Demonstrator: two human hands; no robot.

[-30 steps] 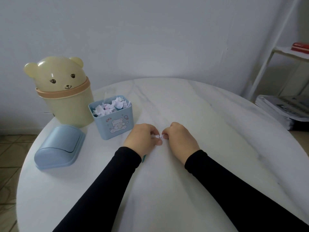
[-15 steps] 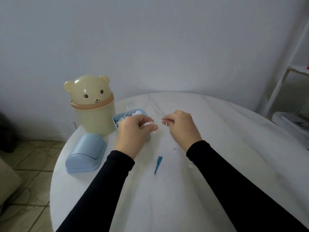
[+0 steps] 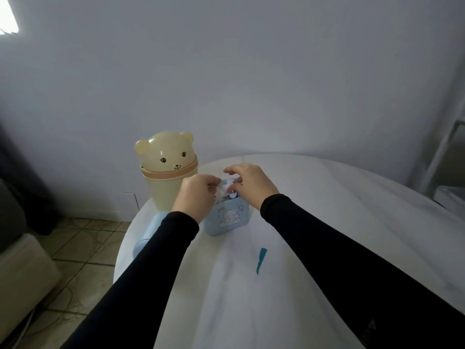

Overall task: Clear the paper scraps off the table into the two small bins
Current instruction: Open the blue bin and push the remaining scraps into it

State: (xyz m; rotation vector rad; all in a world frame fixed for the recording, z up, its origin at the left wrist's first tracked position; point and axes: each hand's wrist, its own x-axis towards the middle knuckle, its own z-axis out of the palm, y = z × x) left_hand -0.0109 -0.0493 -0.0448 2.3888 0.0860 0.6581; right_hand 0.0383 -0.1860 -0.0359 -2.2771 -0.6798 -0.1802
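Both my hands are over the open top of the small blue square bin (image 3: 227, 217), which stands on the white round tabletop (image 3: 327, 222) at about 11 o'clock from me. The bin's front carries a little bear picture, and white paper scraps (image 3: 227, 186) heap above its rim between my hands. My left hand (image 3: 196, 195) sits at the bin's 9 o'clock side, its fingers (image 3: 214, 182) curled inward and closed on a pale bit of paper at the pile. My right hand (image 3: 251, 183) arches over the bin from its 2 o'clock side, its fingers (image 3: 230, 170) bent down toward the scraps; whether they pinch a scrap I cannot tell, since the tips are blurred against the paper. Both arms wear black sleeves (image 3: 352, 248).

The cream bear-shaped bin (image 3: 163, 172) stands just beside the blue bin at its 10 o'clock, its domed bear-head lid on. A light blue swing lid (image 3: 148, 233) lies on the tabletop at the blue bin's 8 o'clock, partly hidden under my left sleeve. One teal paper sliver (image 3: 260, 260) lies on the tabletop at the blue bin's 5 o'clock, apart from it, between my forearms. Tiled floor (image 3: 83, 243) shows at 9 o'clock beyond the tabletop edge
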